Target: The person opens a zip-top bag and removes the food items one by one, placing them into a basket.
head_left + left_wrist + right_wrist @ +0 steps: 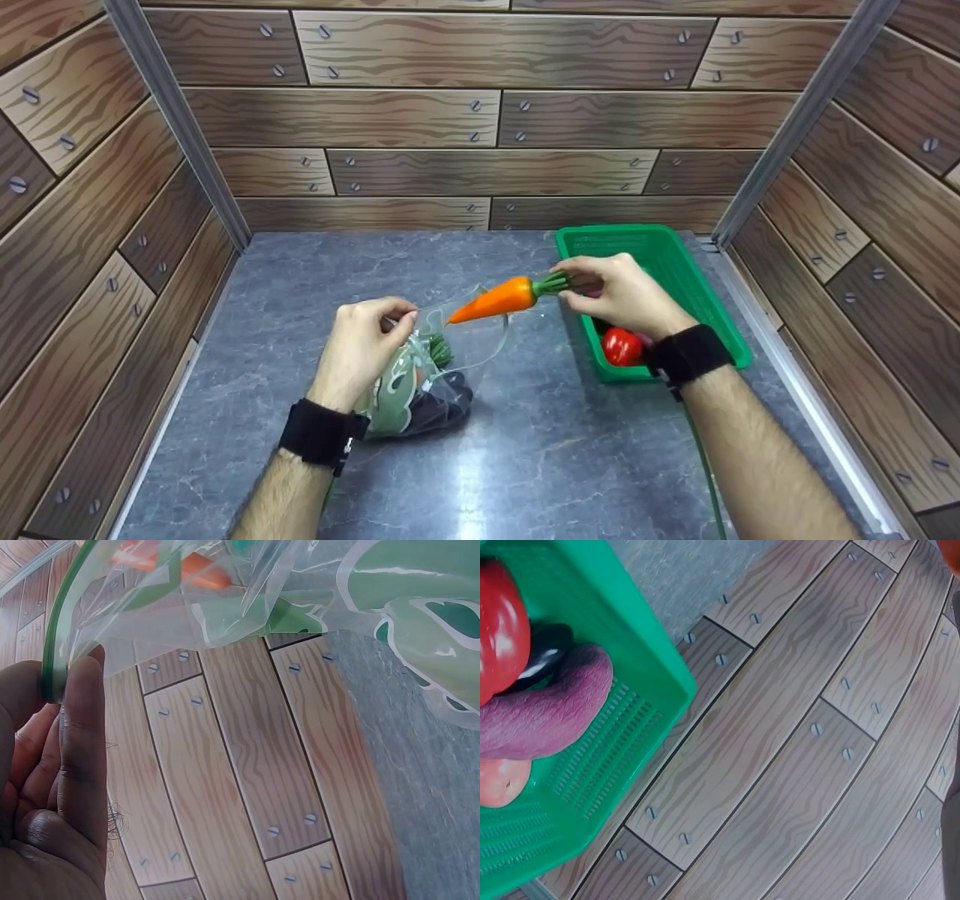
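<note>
My left hand (364, 341) pinches the rim of a clear zip bag (394, 397) printed with green and white shapes. Between thumb and fingers, the left wrist view shows the bag's green zip strip (56, 637). The bag's mouth gapes to the right; a green leafy stem (440, 349) and dark rounded things (450, 397) show at its lower part. My right hand (622, 292) grips an orange carrot (495, 300) by its green stem end. The carrot lies nearly level, tip pointing left, overlapping the bag's mouth in the head view.
A green basket (615, 231) stands at the right, below my right hand. It holds a red pepper (622, 346), a glossy dark thing (547, 652), a purple sweet potato (562, 712) and a pinkish round thing (502, 784). Wood-patterned walls (397, 118) enclose the grey table (300, 262).
</note>
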